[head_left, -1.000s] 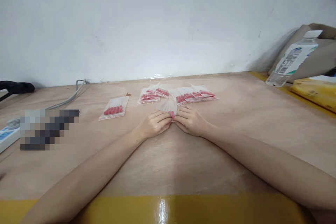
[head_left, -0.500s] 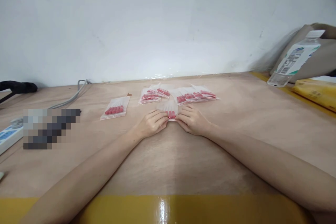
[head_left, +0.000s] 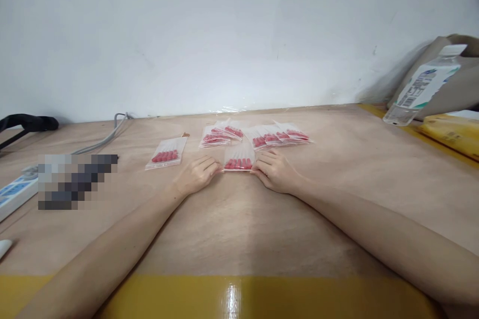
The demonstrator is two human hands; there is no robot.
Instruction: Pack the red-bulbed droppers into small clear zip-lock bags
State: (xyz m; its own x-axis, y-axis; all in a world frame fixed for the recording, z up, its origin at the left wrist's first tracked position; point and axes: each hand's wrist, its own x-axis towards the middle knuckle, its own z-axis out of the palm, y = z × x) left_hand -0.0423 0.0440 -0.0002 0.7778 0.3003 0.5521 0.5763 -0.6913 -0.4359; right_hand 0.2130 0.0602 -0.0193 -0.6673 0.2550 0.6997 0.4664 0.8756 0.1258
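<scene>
A small clear zip bag (head_left: 239,154) lies between my hands at the table's middle, with several red, short cylinder-shaped pieces in a row along its near edge. My left hand (head_left: 200,173) pinches the bag's near left corner, fingers closed. At the near right corner my right hand (head_left: 275,172) has its thumb and fingers closed on the same bag. Just behind it are a pile of similar filled bags (head_left: 220,134) and a fanned row of bags (head_left: 280,135). One more filled bag (head_left: 166,153) lies flat to the left of my left hand.
On the left are a white power strip (head_left: 17,192), a grey cable (head_left: 99,144), a blurred-out dark object (head_left: 78,182) and a black item (head_left: 30,122). A clear bottle (head_left: 422,84) leans by a yellow package (head_left: 452,132) on the right. A white wall (head_left: 239,35) stands behind.
My left hand has slid leftward along the bag's near edge to its corner, uncovering more red pieces. My right hand stays at the right corner.
</scene>
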